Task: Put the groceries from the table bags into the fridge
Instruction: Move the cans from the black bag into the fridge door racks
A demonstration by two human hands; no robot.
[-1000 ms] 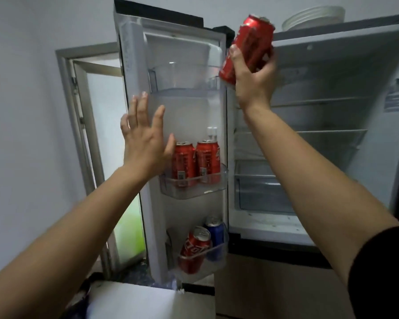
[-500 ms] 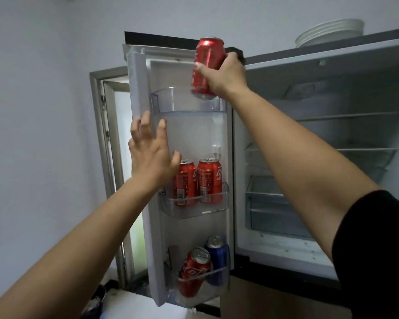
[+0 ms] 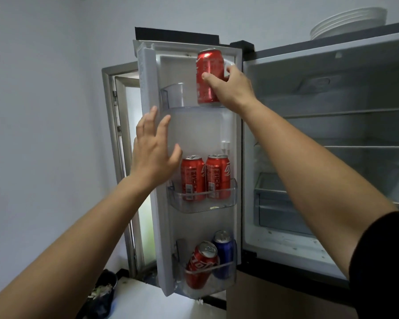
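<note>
2 bare arms reach up from the near side toward the open fridge door, above a corner of white bench.

The left hand is spread, fingers straight and apart, laid on the door's inner left edge between the top and middle shelves; it holds nothing.

Higher and to the right, the right hand grips 1 red can, thumb across the front and fingers curled round its right side. This can is upright in the top door shelf, at the shelf's right end. Whether its base rests on the shelf floor I cannot tell.

Further down the door, 2 red cans stand upright side by side, touching, in the middle shelf. In the bottom shelf a tilted red can leans beside a blue can.

Beyond the door the fridge stands open, showing wire shelves and a clear drawer. 1 stack of white plates sits on its top.
</note>
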